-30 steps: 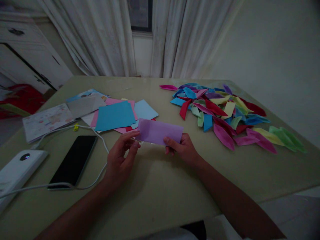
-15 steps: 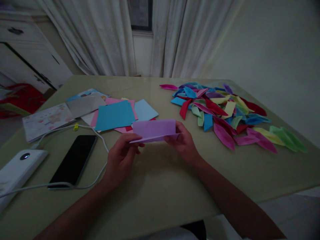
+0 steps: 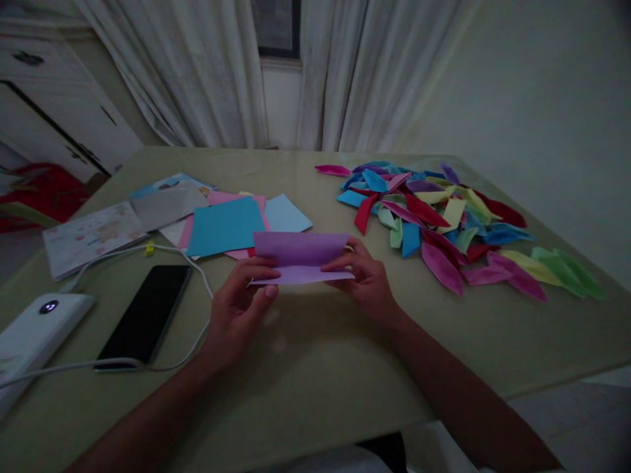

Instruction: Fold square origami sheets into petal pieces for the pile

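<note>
A sheet of purple paper [image 3: 302, 247] with a lengthwise crease is held above the table, its far half raised and its near half lying nearly level. My left hand [image 3: 241, 299] pinches its left end, fingers on top and thumb at the near edge. At the right end my right hand [image 3: 362, 276] grips it, fingers over the paper; the thumb is mostly hidden. Behind it lie loose sheets, with a blue sheet [image 3: 227, 226] on top and a pale blue sheet [image 3: 286, 213] beside it.
Many folded coloured paper pieces [image 3: 426, 207] are heaped on the table [image 3: 315, 381] at right. To my left are a dark phone [image 3: 144, 316], a white power bank [image 3: 42, 335] with a white cable [image 3: 204, 279], and a patterned booklet [image 3: 93, 238]. Curtains [image 3: 197, 72] hang behind.
The purple paper has opened wider at its crease and tilted, showing more of its inner face. My right fingers have moved onto its inside, and my left thumb has shifted to the near edge.
</note>
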Motion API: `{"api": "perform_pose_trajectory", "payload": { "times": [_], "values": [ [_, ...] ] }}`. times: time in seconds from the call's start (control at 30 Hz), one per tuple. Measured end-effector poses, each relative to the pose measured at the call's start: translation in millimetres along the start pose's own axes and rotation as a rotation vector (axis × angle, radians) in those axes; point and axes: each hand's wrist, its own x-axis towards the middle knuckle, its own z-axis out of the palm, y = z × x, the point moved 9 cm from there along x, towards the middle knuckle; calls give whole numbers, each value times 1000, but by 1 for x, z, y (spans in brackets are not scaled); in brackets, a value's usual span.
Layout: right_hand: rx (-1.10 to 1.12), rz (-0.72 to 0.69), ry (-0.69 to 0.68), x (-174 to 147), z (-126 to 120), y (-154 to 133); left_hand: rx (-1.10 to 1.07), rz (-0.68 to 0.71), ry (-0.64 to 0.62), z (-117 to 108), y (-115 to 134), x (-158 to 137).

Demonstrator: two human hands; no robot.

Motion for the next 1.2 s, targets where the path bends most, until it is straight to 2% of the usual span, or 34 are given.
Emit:
{"api": "perform_pose_trajectory", "payload": {
  "times": [0.13, 0.43, 0.63, 0.8, 1.03, 1.2],
  "values": [
    [37, -23, -24, 1, 1, -5, 34, 4, 6, -1, 3, 0],
    [2, 17, -31, 1, 1, -6, 55, -110, 61, -6, -3, -1],
    [82, 103, 29, -1, 4, -3, -41, -13, 128, -5, -2, 0],
    [195, 118, 49, -4, 6, 3, -175, -104, 186, -5, -10, 2],
    [201, 172, 110, -4, 5, 12, -121, -149, 250, -12, -14, 1],
    [224, 218, 162, -4, 3, 14, -105, -357, 176, -6, -28, -2]
  ]
}}
